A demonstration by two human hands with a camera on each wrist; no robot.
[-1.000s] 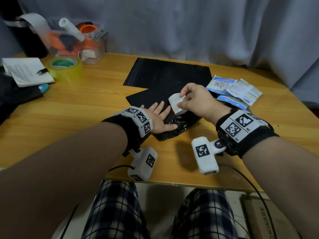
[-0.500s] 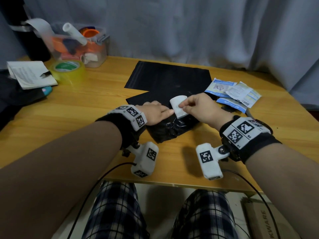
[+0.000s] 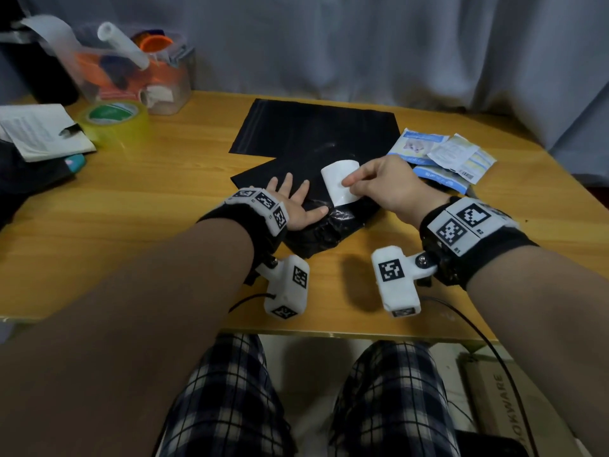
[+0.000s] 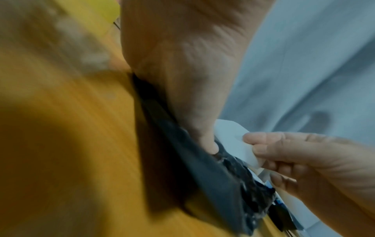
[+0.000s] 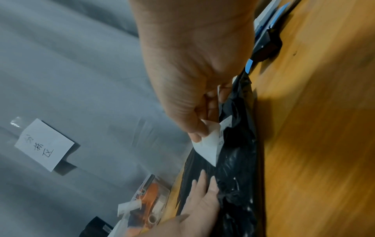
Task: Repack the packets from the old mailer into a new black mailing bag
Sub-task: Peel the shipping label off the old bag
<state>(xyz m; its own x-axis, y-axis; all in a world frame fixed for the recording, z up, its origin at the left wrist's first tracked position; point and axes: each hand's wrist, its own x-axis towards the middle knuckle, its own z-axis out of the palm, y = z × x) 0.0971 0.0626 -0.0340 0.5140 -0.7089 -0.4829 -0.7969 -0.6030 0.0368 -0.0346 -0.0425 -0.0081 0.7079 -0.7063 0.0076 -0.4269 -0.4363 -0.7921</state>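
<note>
The crumpled old black mailer [image 3: 324, 230] lies near the table's front, partly over the flat new black mailing bag [image 3: 313, 131]. My left hand [image 3: 293, 201] presses flat on the old mailer with its fingers spread; its thumb [image 4: 210, 145] pushes into the plastic. My right hand [image 3: 351, 189] pinches a white label [image 3: 339, 179] that curls up off the old mailer [image 5: 235, 168]. The label [image 5: 210, 149] is still stuck to it along one edge. Several blue-and-white packets [image 3: 441, 156] lie on the table, right of the hands.
A yellow tape roll [image 3: 112, 122], a clear box of supplies [image 3: 138, 70] and printed papers [image 3: 39, 131] sit at the back left. A grey curtain [image 3: 362, 44] hangs behind the table. A cardboard box [image 3: 501, 394] stands on the floor at the right.
My left hand curled half a second ago and now lies flat with spread fingers again. The right hand has lifted the white label further off the old mailer.
</note>
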